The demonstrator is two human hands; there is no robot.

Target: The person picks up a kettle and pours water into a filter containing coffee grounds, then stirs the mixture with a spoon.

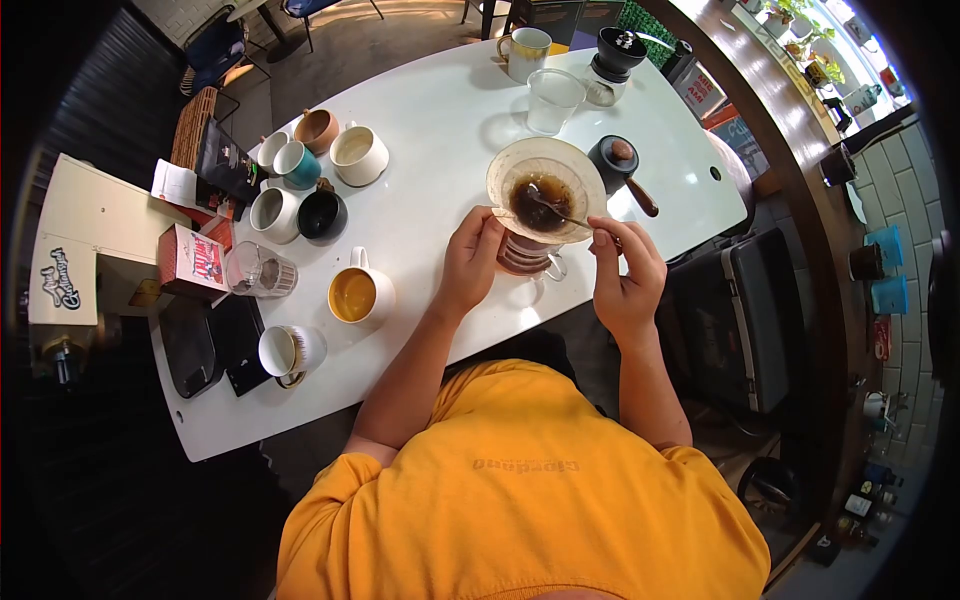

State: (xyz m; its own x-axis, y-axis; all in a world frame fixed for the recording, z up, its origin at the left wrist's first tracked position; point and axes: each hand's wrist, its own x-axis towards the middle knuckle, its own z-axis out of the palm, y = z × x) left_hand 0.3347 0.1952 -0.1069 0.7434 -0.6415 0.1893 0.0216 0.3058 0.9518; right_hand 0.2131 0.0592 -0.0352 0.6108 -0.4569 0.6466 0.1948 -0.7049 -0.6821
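A paper-lined dripper (510, 160) with dark wet coffee (535, 205) in it sits on a glass server (527, 258). My right hand (625, 275) pinches the handle of a thin spoon (565, 215), whose tip dips into the coffee. At the dripper's left rim, my left hand (472, 262) has thumb and fingers pressed together on the edge of the filter. A black lidded pot with a wooden handle (612, 160) stands just right of the dripper, and a clear plastic cup (554, 100) stands behind it.
To the left are a white mug with orange-brown liquid (353, 295), a white cup (283, 352), a clear ribbed glass (262, 272) and several more cups. A hand grinder (618, 55) and a mug (526, 52) stand at the back. A black tray (188, 340) lies near the left edge.
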